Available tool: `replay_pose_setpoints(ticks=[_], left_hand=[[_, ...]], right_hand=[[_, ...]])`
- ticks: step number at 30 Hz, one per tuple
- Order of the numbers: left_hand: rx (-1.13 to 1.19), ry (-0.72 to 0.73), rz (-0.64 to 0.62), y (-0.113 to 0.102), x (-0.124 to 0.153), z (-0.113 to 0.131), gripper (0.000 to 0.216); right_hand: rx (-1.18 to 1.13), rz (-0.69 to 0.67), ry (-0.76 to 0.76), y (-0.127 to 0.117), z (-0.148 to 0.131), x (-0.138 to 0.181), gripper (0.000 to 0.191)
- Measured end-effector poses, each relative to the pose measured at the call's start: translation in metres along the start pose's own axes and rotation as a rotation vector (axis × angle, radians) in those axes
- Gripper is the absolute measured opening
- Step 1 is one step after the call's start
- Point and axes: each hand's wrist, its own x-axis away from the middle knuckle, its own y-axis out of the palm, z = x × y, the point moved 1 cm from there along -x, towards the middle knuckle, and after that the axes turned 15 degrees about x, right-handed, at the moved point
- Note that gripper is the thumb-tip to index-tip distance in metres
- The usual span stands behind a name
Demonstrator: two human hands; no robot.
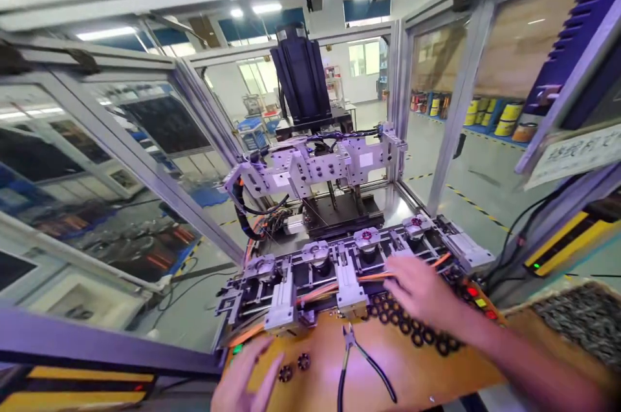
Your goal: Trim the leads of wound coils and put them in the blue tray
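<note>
Looks like a loading or unloading step, can't tell which: right hand (420, 289) is stretched over the fixture row (350, 279), fingertips just short of the two right-hand seats with red parts (367, 235). Its grip is fingers-forward and loosely bent; can't tell if anything's in it. Left hand (240, 376) has thumb and fingers spread, nothing between them, just beside two slotted rings (303, 361) on the table (417, 383). Next move calls for a fingertip pinch and clearance from the black rings (417, 337) below the right forearm; pliers (350, 338) lie free, jaws toward the fixtures. Text: sign (577, 152) at right seems to start 绕线机, rest cut off; machine-head white labels (365, 160) not readable; no brand legible.
</note>
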Motion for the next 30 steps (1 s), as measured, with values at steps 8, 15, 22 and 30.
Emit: replay_pose_setpoints(ticks=[8,15,22,30], left_hand=[[-0.061,0.262,-0.502,0.116,-0.19,0.065,0.03],[-0.097,0.189,-0.731,0.177,-0.215,0.048,0.028],[-0.132,0.161,-0.86,0.181,-0.223,0.056,0.028],[-0.214,0.041,-0.996,0.196,-0.232,0.069,0.03]], right_hand=[[0.156,-0.306,0.205,-0.001,0.154,-0.056,0.016],[0.104,-0.464,0.185,0.019,0.172,-0.054,0.019],[-0.026,-0.523,0.246,0.031,0.181,-0.06,0.021],[-0.364,-0.324,0.322,-0.027,0.154,-0.066,0.021]])
